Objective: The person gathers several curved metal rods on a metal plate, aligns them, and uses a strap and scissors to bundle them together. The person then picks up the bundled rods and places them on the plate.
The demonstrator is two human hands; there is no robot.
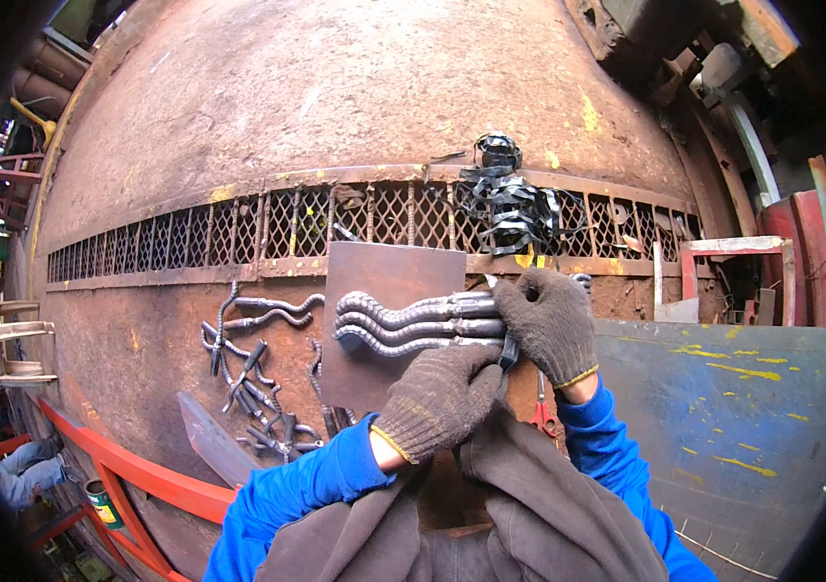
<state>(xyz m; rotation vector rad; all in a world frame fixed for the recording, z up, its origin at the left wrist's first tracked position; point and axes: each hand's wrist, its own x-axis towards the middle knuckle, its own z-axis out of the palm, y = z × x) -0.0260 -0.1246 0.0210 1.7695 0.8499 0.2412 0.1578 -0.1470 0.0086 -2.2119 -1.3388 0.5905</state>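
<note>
right hand (552, 325) had fingers closed on ends of corrugated metal hoses (401, 324), left hand (437, 403) finger state indeterminable; slack grip risked the hoses splaying apart.

Sleeves (311, 475) are blue, gloves (437, 403) grey-brown, edged yellow.
</note>
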